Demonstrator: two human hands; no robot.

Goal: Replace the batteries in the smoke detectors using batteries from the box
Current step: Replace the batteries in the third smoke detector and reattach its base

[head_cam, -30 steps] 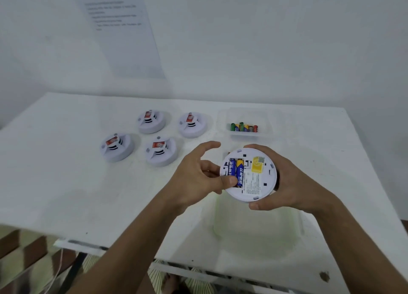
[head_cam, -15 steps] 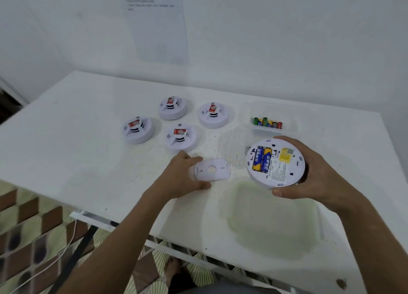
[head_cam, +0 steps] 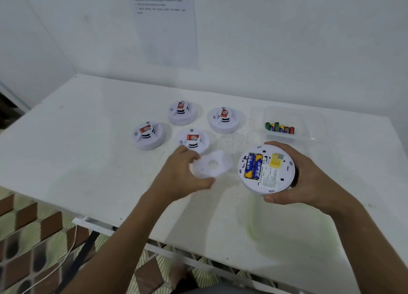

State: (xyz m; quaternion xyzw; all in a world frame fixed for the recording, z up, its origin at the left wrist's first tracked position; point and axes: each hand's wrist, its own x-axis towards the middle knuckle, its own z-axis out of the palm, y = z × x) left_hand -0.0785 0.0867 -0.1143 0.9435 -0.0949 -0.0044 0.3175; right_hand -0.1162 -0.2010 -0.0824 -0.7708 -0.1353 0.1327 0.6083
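My right hand grips a white round smoke detector turned back side up, just above the table. Two blue and yellow batteries sit side by side in its open compartment, next to a yellow sticker. My left hand pinches the detector's white cover plate, which has a round hole in its middle and looks blurred, left of the detector. A clear plastic box at the back right holds several loose batteries.
Several more white smoke detectors with red labels stand face up on the white table, behind my left hand. A printed sheet hangs on the wall. The table's front edge lies below my forearms, with tiled floor and a cable at the left.
My left hand left the batteries, went down to the cover plate on the table and now pinches it. The detector in my right hand shifted right. The camera tilted down.
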